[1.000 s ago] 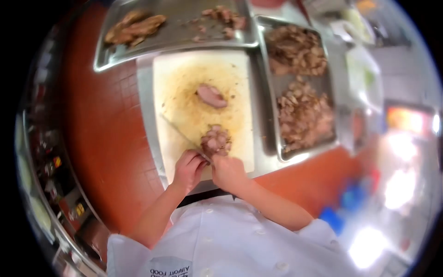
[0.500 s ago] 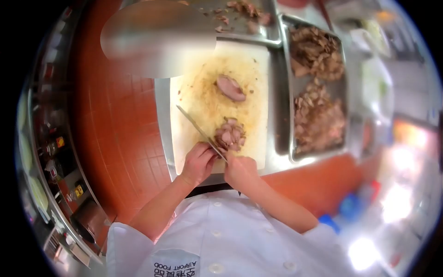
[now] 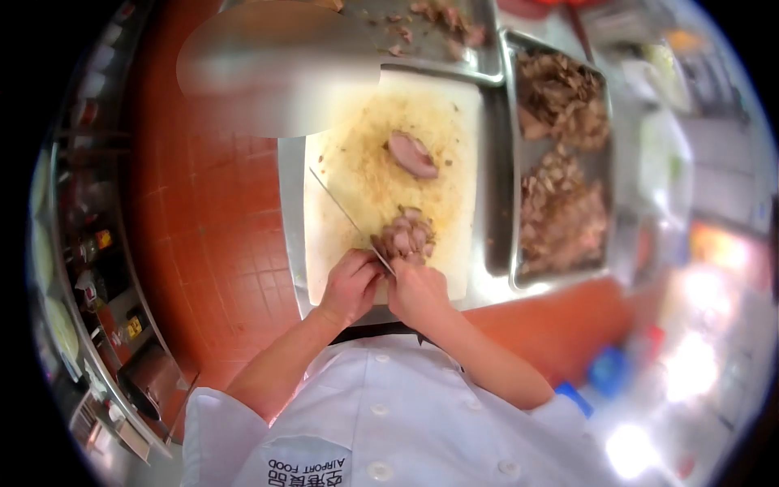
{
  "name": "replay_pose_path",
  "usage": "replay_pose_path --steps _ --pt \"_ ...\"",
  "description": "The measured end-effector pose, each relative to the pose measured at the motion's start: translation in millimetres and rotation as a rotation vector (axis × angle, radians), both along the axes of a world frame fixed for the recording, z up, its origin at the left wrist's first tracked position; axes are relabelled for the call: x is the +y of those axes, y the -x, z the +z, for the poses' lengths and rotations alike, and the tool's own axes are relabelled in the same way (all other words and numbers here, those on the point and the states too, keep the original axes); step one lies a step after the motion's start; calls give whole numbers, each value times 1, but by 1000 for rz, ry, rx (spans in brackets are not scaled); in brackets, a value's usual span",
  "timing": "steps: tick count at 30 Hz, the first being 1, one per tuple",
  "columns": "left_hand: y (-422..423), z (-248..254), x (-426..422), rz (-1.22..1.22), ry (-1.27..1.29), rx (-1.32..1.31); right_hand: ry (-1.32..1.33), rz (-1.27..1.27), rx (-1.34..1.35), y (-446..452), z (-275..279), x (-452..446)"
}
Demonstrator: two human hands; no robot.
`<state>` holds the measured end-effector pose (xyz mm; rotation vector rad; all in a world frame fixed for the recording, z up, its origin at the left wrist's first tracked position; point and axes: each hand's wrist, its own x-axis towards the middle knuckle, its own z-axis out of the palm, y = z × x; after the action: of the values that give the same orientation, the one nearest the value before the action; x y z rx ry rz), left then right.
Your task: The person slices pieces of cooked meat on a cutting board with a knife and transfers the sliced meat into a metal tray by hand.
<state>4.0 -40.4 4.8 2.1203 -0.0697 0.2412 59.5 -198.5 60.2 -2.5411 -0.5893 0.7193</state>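
My right hand (image 3: 419,290) is closed round the handle of a knife (image 3: 345,209), whose thin blade points up and to the left over the cutting board (image 3: 329,235). My left hand (image 3: 350,286) is beside the blade, fingers curled and closed on a piece of meat that they mostly hide. Just beyond the knife lies a heap of sliced meat (image 3: 407,235). Farther up the stained white board is a larger chunk of cooked meat (image 3: 413,154), with small crumbs around it.
Right of the board, a metal tray (image 3: 516,162) holds two piles of cut meat. Another metal tray (image 3: 389,69) with meat scraps stands at the far end. Red tiled floor (image 3: 215,235) lies to the left, with shelving (image 3: 134,276) beyond. A blurred patch covers the upper left.
The knife has turned slightly, its blade now seen more edge-on, and my right hand has shifted a little left and up. The meat heap and chunk look the same.
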Motion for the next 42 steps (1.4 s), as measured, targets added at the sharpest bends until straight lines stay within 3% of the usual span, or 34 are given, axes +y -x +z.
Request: replay_pose_path --steps 3,9,15,19,23,25,27,33,42 --pt "1 -1 -2 21 -10 11 -119 -52 -42 -8 -5 0" --pt "3 3 -1 10 13 4 139 5 156 25 64 -44" --pt "5 1 0 7 10 -3 12 -8 -10 4 -3 1" --pt "2 2 -2 25 12 -9 -76 -53 1 1 24 -14" --pt "3 2 -3 26 11 -48 120 25 149 21 54 -49" --pt "5 -7 -3 23 1 -58 162 31 187 26 48 -39" --pt "5 -6 -4 23 -20 -31 153 13 167 17 4 -12" --pt "12 -3 -8 22 -11 -47 -126 -53 -36 7 -4 -19" --pt "8 3 6 -57 17 -46 86 -11 152 32 60 -47"
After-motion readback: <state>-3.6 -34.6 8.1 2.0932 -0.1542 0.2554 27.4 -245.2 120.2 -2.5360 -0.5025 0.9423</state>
